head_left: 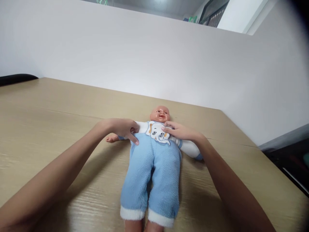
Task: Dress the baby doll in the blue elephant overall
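The left hand is curled over the doll at the shoulder on the left of the view, with one finger stretched down to the top edge of the blue trousers; whether the sleeve is actually pinched cannot be told. The right hand is laid flat and unclenched on the other side of the chest, its fingertips touching the elephant patch. The hands are kept apart, with the patch between them. The doll is laid on its back near the middle of the table, head away from the camera, arms spread out to either side, legs pointed toward the viewer; the feet are cut off by the lower edge of the view. The doll's far arm is partly covered by the right wrist. The table is of pale wood grain, and a seam is seen running across it behind the doll. It is backed by a plain white wall, with a side wall met at the right corner. A black rim is seen at the table's far left edge. A dark unit is glimpsed low on the right, beyond the table.
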Tool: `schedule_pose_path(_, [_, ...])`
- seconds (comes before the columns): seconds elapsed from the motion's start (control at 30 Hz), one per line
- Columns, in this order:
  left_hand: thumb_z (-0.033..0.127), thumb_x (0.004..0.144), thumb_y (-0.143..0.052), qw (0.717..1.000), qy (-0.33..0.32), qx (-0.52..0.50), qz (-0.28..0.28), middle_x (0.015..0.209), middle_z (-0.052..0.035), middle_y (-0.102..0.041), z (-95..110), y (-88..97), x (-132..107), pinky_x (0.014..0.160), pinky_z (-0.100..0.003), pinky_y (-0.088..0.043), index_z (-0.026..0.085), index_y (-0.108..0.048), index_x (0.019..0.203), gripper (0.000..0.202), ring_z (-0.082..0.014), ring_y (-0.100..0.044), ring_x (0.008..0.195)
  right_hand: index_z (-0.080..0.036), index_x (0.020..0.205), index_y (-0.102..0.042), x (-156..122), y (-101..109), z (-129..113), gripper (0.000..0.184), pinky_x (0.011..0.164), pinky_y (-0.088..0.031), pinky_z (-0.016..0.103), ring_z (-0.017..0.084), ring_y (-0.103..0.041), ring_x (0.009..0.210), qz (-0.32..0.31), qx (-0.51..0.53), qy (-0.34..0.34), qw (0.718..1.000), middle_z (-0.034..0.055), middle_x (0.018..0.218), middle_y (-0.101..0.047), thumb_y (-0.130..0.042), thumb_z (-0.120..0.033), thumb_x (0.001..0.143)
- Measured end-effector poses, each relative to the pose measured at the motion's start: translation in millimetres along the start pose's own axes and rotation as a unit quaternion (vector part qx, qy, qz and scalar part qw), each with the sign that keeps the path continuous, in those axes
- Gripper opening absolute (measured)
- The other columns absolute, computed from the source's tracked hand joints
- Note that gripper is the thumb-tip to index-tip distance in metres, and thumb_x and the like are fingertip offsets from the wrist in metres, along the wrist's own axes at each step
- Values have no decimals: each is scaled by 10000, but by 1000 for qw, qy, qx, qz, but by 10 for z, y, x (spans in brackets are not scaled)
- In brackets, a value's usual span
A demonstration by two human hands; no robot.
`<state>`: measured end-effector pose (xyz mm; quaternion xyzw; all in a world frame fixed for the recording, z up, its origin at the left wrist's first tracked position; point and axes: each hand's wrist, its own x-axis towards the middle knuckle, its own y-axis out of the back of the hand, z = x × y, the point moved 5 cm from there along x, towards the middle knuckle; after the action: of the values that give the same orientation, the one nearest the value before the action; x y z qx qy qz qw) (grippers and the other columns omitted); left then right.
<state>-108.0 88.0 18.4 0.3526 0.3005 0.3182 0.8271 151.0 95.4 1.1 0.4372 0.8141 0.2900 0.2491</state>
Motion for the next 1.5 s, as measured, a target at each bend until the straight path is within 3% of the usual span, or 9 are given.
schedule_pose_path(0.17, [540, 632, -959, 996, 3, 80, 41, 610, 7, -618, -48, -4, -16, 575, -300, -244, 239, -607, 640, 464, -169, -447, 534, -272, 1140, -705, -157, -18, -65, 419, 1003, -517, 503, 356, -698, 1113, 50, -43, -29, 997, 84, 1227, -772, -605, -655, 1002])
schedule_pose_path(0.3, [222, 675, -883, 984, 4, 133, 121, 711, -8, -635, 9, 90, -85, 624, -314, -270, 239, -629, 714, 257, -200, -490, 619, -237, 1186, -667, -535, -6, -50, 384, 1022, -505, 504, 346, -673, 1132, 192, -110, 31, 975, 117, 1192, -745, -562, -578, 1042])
schedule_pose_path(0.43, [170, 889, -677, 959, -91, 187, 193, 992, -73, -686, 370, 110, -163, 759, -340, -394, 228, -674, 977, 104, -271, -616, 876, -225, 1315, -621, -1127, -14, 259, 407, 1102, -460, 559, 387, -608, 1241, 260, -203, 77, 941, 154, 1284, -689, -593, -516, 1032])
schedule_pose_path(0.67, [400, 1052, -613, 927, -234, 204, 212, 1308, -163, -656, 1198, -320, 255, 1160, -457, -392, 140, -628, 1236, 319, -339, -543, 1321, -258, 1495, -511, -1719, -58, 1056, 585, 1119, -493, 591, 408, -591, 1334, 214, -149, 42, 965, 152, 1468, -625, -686, -473, 980])
schedule_pose_path(0.87, [329, 1021, -681, 935, -232, 201, 177, 1185, -182, -734, 1240, -664, 873, 994, -455, -471, 104, -679, 1154, 261, -354, -646, 1140, -247, 1292, -612, -1721, -45, 1190, 507, 1005, -577, 523, 339, -724, 1121, 292, 5, 4, 957, 131, 1239, -748, -811, -458, 876])
schedule_pose_path(1.0, [335, 1105, -538, 923, -298, 151, 189, 1125, -103, -751, 1234, -688, 841, 928, -361, -475, 171, -656, 1126, 203, -261, -668, 1061, -263, 1231, -600, -1594, 62, 1115, 580, 1018, -586, 434, 274, -726, 1120, 372, 185, 27, 909, 93, 1212, -745, -902, -490, 791])
schedule_pose_path(1.13, [368, 1124, -489, 889, -396, 93, 212, 1094, -106, -734, 1286, -659, 686, 894, -342, -475, 181, -657, 1131, 252, -240, -672, 1004, -268, 1118, -631, -1225, 194, 920, 544, 1012, -586, 381, 239, -721, 1081, 376, 283, 52, 881, 45, 1131, -749, -935, -522, 745])
schedule_pose_path(1.33, [364, 1157, -380, 820, -441, 205, 303, 1173, -121, -761, 1286, -666, 488, 874, -367, -472, 205, -696, 1210, 357, -227, -670, 944, -267, 1177, -668, -755, 54, 637, 477, 921, -565, 370, 228, -686, 960, 326, 259, 123, 901, 28, 1013, -727, -879, -500, 818])
schedule_pose_path(1.5, [342, 1151, -429, 777, -466, 209, 368, 1124, -88, -786, 1272, -635, 354, 839, -351, -479, 229, -723, 1194, 318, -203, -686, 918, -281, 1194, -667, -823, -248, 502, 274, 941, -513, 403, 243, -614, 1017, 297, 111, 198, 927, 42, 1092, -638, -744, -391, 955])
